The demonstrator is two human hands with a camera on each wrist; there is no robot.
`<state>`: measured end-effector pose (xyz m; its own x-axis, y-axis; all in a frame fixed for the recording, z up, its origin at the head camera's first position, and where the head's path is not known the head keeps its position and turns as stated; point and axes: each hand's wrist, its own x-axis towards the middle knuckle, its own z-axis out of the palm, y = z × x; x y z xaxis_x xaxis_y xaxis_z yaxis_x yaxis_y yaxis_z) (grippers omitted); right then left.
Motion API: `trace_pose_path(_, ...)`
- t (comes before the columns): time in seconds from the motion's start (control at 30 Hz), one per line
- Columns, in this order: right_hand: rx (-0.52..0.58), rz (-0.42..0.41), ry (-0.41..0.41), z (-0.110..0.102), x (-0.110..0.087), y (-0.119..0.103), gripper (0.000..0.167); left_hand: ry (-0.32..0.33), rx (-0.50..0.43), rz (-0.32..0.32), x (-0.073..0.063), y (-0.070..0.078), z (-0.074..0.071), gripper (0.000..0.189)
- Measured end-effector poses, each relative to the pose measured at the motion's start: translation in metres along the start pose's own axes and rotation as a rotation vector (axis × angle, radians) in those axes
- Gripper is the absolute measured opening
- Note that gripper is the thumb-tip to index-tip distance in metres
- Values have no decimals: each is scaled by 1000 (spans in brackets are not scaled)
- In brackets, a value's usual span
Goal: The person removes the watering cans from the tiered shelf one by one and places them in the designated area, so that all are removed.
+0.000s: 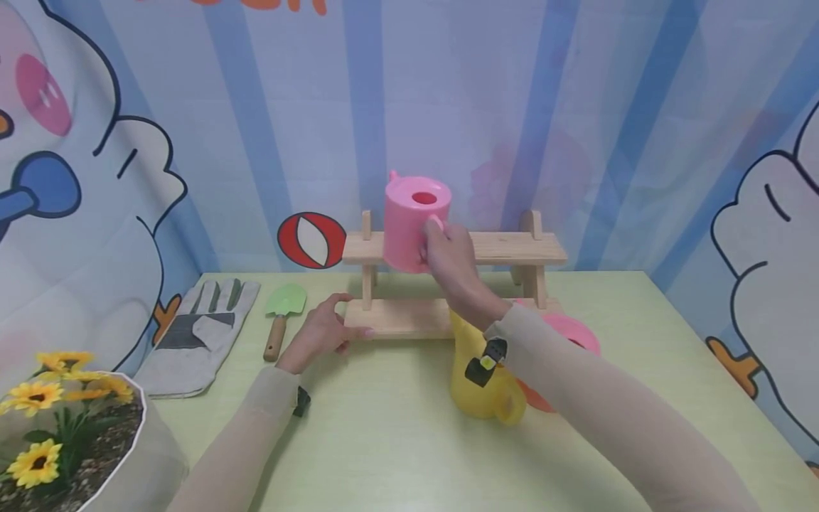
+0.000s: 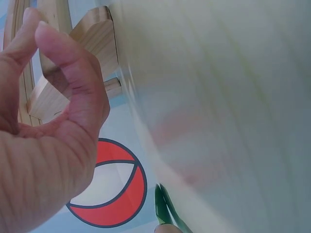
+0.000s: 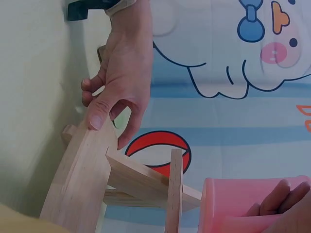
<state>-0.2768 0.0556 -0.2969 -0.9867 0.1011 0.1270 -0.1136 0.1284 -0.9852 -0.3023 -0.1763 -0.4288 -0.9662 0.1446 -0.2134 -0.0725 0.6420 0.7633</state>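
My right hand [image 1: 451, 259] grips the handle of a pink watering can [image 1: 409, 220], which is upright at the upper board of a two-tier wooden shelf [image 1: 518, 247]. Whether the can's base touches that board, I cannot tell. At the shelf's lower left end, my left hand [image 1: 323, 323] holds the lower board between thumb and fingers; the right wrist view shows the thumb [image 3: 97, 121] on the board's face. Below my right forearm stands a yellow watering can [image 1: 467, 377], partly covered by the sleeve. Another pink item [image 1: 576, 328] and an orange one [image 1: 537, 398] are mostly hidden behind the arm.
Left of the shelf lie a green hand trowel [image 1: 286, 302] with a wooden handle and a pair of grey work gloves [image 1: 185, 366]. A white pot [image 1: 153, 455] with yellow flowers [image 1: 38, 398] stands at the near left. A printed curtain [image 1: 435, 85] hangs behind the table.
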Motion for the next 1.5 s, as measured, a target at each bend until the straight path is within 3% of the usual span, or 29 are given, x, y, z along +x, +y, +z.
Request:
trace_pose_path(0.9,-66,-5,-59,-22,-61,16,41,-10,20,-13,-1,1,2,90)
trace_pose_path(1.2,-83,11,-136,-26,-87,19,37,-8,20,-57,-1,6,0,89)
trace_pose_path(1.5,-76,29,-189,-27,-112,28,37,-3,15,-43,-1,5,1,89)
